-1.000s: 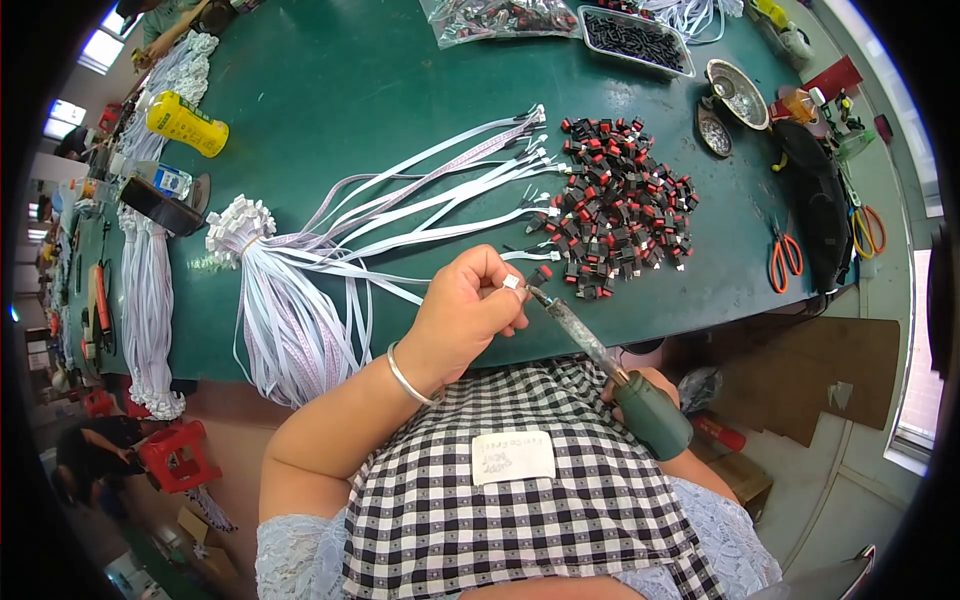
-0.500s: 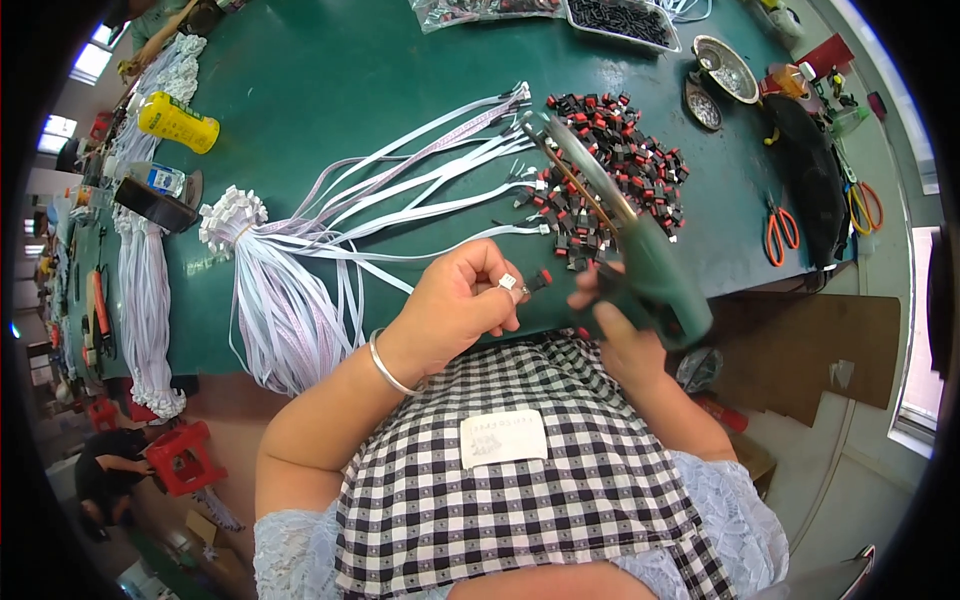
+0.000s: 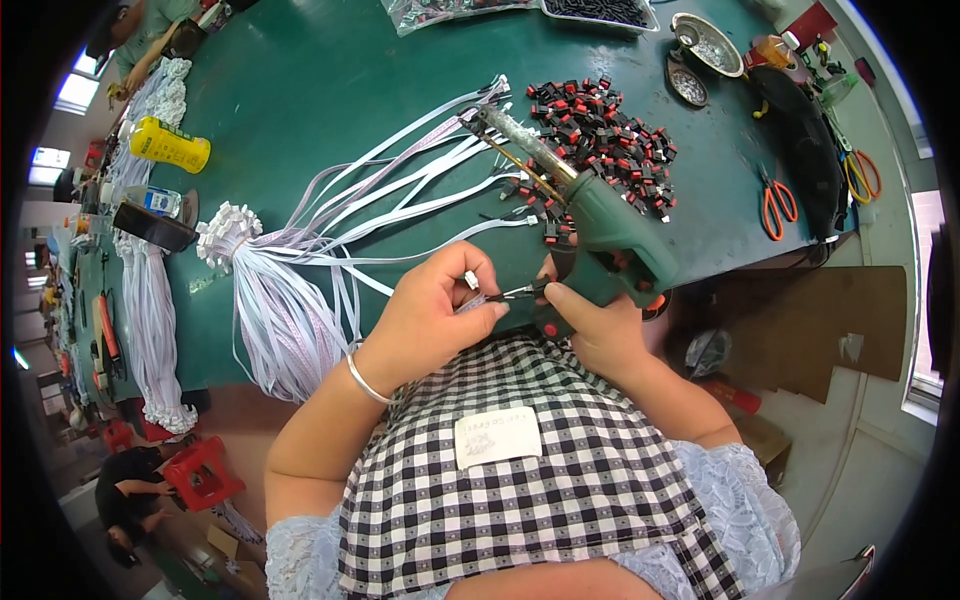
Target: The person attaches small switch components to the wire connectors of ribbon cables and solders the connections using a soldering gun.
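My left hand [image 3: 435, 300] is closed on the end of a flat white cable, whose small white plug [image 3: 471, 281] shows between the fingers. Dark wire ends reach from it to my right hand [image 3: 605, 330], whose thumb and forefinger pinch a small black piece [image 3: 538, 287]. Just below hangs a black-and-red part [image 3: 549, 328]. Over the right hand lies a green gun-shaped tool [image 3: 625, 235] with a metal barrel and thin side tube, like a soldering gun. Whether my other right fingers grip it is hidden. A bundle of white cables [image 3: 290, 310] lies to the left, ends fanned out.
A heap of black-and-red parts [image 3: 610, 140] lies beyond the tool. Orange-handled scissors [image 3: 777, 208], metal dishes [image 3: 712, 42] and a black case [image 3: 800, 150] line the right. A yellow bottle [image 3: 170, 145] and more cables [image 3: 150, 320] are at left. Another person [image 3: 150, 40] sits far left.
My right hand has moved left, close to my left hand, and now pinches beside the wire ends. The green tool has swung left and up. The view has shifted slightly.
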Tool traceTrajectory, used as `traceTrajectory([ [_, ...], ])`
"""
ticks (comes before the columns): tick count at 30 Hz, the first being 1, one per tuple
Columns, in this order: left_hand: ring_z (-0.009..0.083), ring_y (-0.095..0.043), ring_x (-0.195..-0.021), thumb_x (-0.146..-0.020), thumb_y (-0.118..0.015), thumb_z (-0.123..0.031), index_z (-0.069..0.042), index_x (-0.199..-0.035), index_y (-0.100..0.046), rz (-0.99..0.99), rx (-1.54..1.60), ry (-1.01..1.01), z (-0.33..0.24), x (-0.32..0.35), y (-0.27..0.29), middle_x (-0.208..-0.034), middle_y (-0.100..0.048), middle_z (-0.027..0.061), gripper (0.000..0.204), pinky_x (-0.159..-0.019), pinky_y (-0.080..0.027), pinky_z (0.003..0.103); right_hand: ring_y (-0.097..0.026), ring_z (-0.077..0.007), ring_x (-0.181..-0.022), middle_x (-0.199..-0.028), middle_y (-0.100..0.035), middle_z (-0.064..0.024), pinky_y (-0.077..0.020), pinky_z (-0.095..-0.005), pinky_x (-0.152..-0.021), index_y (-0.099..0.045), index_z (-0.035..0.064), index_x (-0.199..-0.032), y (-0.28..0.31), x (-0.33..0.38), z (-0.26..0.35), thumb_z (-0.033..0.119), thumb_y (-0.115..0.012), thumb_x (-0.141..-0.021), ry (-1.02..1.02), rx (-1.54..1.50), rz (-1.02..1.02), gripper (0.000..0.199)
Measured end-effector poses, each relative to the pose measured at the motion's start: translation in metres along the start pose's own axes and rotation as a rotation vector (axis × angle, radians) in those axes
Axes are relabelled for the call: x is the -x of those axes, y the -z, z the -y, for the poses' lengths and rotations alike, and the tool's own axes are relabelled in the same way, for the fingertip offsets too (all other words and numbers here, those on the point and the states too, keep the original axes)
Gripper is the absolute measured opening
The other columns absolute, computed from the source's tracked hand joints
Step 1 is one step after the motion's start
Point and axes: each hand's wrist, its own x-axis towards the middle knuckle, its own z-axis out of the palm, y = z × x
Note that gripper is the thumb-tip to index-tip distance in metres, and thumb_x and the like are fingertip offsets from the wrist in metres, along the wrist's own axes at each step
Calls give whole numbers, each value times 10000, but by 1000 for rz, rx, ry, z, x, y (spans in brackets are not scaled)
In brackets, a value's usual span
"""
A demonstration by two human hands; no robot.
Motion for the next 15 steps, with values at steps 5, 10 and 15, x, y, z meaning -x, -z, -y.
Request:
traceTrajectory([
  [5,7,-423,-623,-732,-589,58,-21,-860,-462,-49,-194,267,-12,0,3,-764,-480,-16,198,-540,-353,139,-527,-131,-827,-935,-524,-82,-467,-274,-711,-349,42,-1153,-3,6,2,-35,-547,-760,-38,40,-43,447],
  [10,7,-434,-628,-745,-600,39,-12,-848,-494,-17,61,192,-1,1,6,-718,-488,-28,156,-548,-354,140,-494,-85,-725,-839,-518,-32,-427,-227,-619,-438,47,-1032,-5,5,7,7,-568,-769,-10,36,-1,296],
  [15,21,-448,-633,-741,-623,13,2,-852,-535,-50,39,201,1,0,2,-743,-529,-12,142,-560,-368,157,-477,-52,-663,-770,-513,10,-402,-206,-574,-522,47,-913,-12,6,8,46,-591,-768,106,109,-14,161],
])
